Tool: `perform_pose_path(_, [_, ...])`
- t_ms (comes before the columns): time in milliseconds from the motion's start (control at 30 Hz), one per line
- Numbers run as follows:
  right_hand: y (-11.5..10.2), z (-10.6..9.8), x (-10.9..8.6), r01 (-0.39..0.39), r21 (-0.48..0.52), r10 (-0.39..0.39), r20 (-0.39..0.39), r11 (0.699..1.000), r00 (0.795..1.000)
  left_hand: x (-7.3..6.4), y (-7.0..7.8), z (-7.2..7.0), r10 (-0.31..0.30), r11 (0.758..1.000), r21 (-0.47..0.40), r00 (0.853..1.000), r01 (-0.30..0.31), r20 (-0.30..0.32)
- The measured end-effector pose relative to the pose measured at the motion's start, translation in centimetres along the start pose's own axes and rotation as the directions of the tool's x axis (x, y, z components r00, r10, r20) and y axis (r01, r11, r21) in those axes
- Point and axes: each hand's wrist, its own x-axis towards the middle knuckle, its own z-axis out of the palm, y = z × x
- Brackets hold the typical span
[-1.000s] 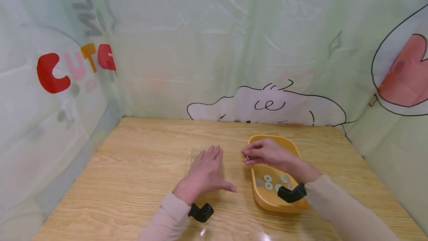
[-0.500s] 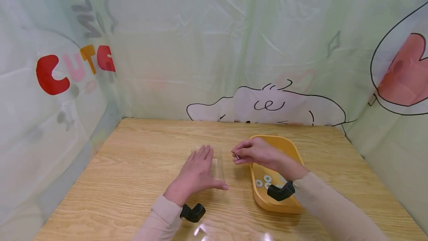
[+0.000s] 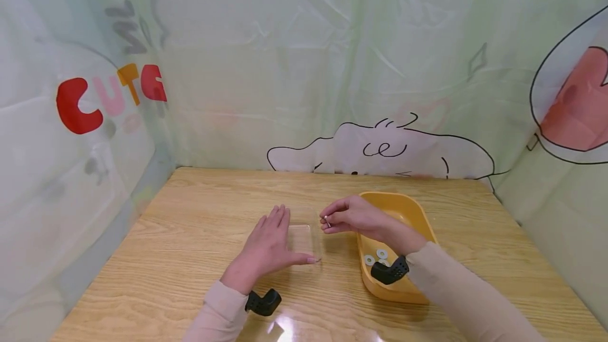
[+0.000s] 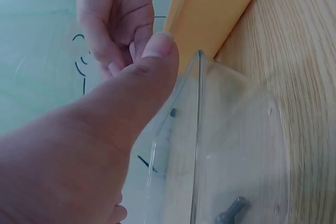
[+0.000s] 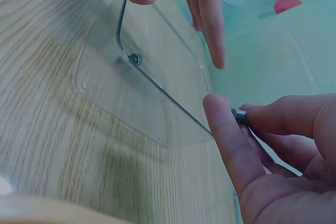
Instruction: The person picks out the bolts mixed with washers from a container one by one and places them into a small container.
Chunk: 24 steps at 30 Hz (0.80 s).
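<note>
My right hand (image 3: 353,215) pinches a small metal bolt (image 5: 240,115) between thumb and fingertips, just right of a clear plastic box (image 3: 316,239). In the right wrist view the bolt is close to the box's rim, most of it hidden by the fingers. With fingers straight and thumb spread, my left hand (image 3: 263,249) rests along the left and near sides of the box. The left thumb (image 4: 161,51) lies by the rim in the left wrist view. Inside the box lies another bolt (image 4: 232,211), dark grey with a threaded shank.
A yellow tray (image 3: 394,294) stands to the right, below my right forearm. Several flat washers (image 3: 382,254) lie in it. The wooden table (image 3: 157,257) is bounded by a printed curtain (image 3: 266,67) at the back and sides.
My right hand has moved left from over the tray's edge to beside the clear box, carrying the bolt. My left hand has shifted left, uncovering more of the box.
</note>
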Motion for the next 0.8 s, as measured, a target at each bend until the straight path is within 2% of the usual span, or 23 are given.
perform_pose_path(300, [-0.1, 1.2, 0.8, 0.018, 0.001, -0.018, 0.038, 1.0, 0.999, -0.6, -1.0, 0.3, -0.045, 0.999, -0.028, 0.999, 0.045, 0.012])
perform_pose_path(533, [-0.3, 2.3, 1.3, 0.002, -0.027, -0.001, 0.033, 1.0, 0.999, -0.7, -1.5, 0.8, -0.065, 0.998, -0.003, 0.998, 0.065, -0.003])
perform_pose_path(800, [-0.3, 3.4, 2.3, -0.004, -0.046, 0.007, 0.065, 0.999, 0.998, -0.7, -1.8, 1.2, -0.072, 0.997, 0.013, 0.997, 0.072, -0.021])
